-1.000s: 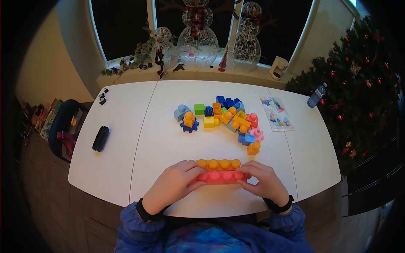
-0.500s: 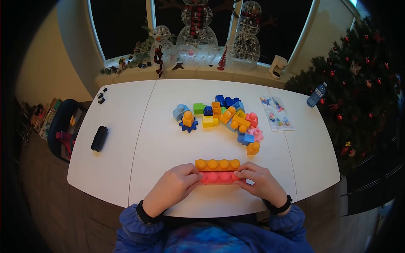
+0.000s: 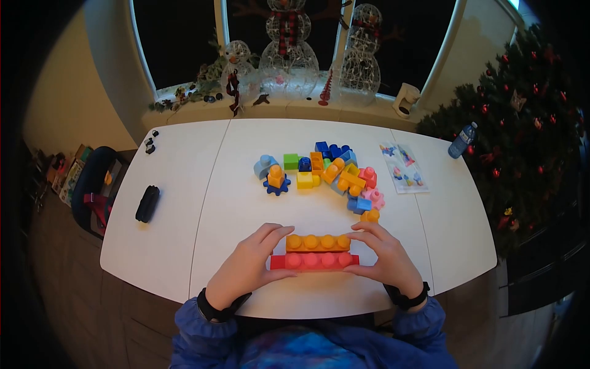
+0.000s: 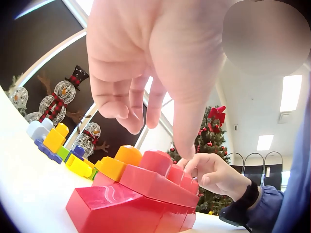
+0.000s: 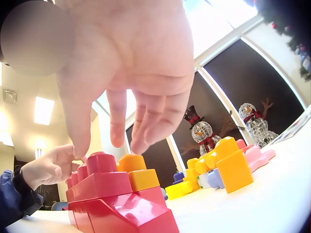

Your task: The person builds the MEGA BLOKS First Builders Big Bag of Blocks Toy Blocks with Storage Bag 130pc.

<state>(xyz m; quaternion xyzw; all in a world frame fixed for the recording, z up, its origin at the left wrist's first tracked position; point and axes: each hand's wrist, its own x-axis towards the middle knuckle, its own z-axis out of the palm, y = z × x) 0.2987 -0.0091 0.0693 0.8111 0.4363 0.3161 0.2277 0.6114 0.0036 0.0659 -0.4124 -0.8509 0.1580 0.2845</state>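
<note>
In front of the person, a red brick base [image 5: 146,221] with sloped ends lies on the white table [image 3: 236,212]. On it sit a long red building block [image 3: 311,262] and, behind that, a long orange building block [image 3: 318,243], each with a row of round studs. The left hand [image 3: 246,258] hovers at the left end, its thumb by the red block's front and its fingers spread above the orange one. At the right end the right hand [image 3: 387,255] is held the same way. In both wrist views the fingers hang loosely over the blocks, gripping nothing.
Loose building blocks lie beyond the hands, including a dark blue gear piece [image 3: 276,186], a yellow block [image 3: 305,180] and a pink piece [image 3: 374,198]. A picture sheet [image 3: 404,169] and a water bottle [image 3: 462,140] are at right. A black case [image 3: 147,203] lies at left.
Earlier, both hands pinched the long red block at its ends. Now they have let go and moved apart, fingers spread, exposing the red sloped ends below.
</note>
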